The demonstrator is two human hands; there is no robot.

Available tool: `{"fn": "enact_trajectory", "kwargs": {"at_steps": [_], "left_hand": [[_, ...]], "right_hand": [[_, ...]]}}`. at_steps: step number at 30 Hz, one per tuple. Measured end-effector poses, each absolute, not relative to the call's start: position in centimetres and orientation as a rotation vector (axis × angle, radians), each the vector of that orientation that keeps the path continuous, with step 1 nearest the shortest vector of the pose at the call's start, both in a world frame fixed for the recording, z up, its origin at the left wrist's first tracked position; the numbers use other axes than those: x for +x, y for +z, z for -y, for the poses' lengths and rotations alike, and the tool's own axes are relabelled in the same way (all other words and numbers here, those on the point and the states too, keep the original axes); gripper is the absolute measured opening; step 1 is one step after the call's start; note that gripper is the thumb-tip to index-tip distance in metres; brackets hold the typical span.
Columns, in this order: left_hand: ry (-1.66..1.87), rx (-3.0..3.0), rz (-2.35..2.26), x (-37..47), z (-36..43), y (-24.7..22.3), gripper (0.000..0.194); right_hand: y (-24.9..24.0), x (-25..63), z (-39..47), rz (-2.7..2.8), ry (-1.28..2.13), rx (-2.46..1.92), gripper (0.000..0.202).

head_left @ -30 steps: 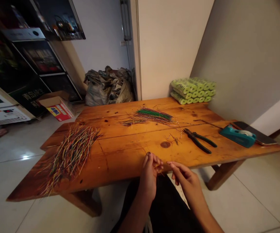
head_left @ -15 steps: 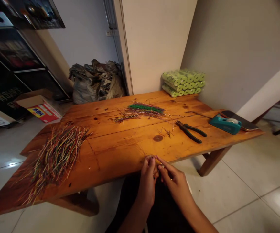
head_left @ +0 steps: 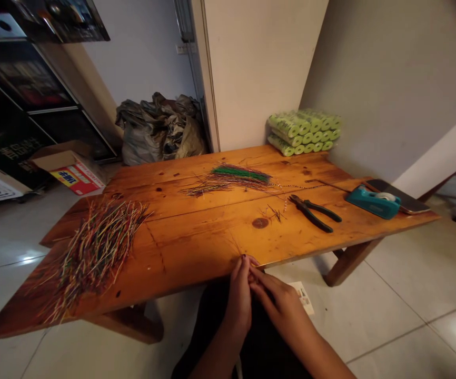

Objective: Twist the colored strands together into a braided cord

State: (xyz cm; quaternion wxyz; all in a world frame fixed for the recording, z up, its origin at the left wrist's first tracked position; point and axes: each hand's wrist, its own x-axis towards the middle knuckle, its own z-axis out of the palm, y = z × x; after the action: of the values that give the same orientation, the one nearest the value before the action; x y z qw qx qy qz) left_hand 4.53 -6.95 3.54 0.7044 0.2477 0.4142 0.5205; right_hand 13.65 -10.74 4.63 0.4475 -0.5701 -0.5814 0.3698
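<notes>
Delicately, the left hand (head_left: 241,292) pinches fine strands (head_left: 235,243) at the knotty table (head_left: 196,237); what the right hand (head_left: 279,297) holds is unclear.

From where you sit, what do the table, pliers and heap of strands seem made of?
Table: wood, probably varnished, given its knots and warm sheen. Pliers: dark head, likely metal from its shape; dark handles, perhaps plastic-coated. Heap of strands: perhaps coated wire, thin, multicoloured and bent, but too fine to tell.

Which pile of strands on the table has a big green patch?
The far pile, behind the other two; the left pile is mixed colours throughout, and the small scatter beside the pliers looks mostly dark.
</notes>
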Motion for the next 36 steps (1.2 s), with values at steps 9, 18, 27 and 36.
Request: {"fn": "enact_trajectory", "kwargs": {"at_steps": [9,18,27,36], "left_hand": [[0.854,0.519,-0.576,3.0,8.6,3.8,0.035],[0.623,0.397,-0.271,1.9,9.5,3.0,0.035],[0.510,0.689,-0.445,1.1,10.1,3.3,0.032],[0.699,1.300,-0.882,-2.5,8.2,6.6,0.028]], "right_hand": [[6.7,16.1,7.5,1.038,1.515,-1.185,0.036],[6.5,14.8,7.7,0.679,1.961,-0.771,0.028],[6.1,14.0,8.0,0.615,1.885,-0.774,0.015],[6.9,14.9,9.5,0.803,2.025,-0.891,0.023]]}}
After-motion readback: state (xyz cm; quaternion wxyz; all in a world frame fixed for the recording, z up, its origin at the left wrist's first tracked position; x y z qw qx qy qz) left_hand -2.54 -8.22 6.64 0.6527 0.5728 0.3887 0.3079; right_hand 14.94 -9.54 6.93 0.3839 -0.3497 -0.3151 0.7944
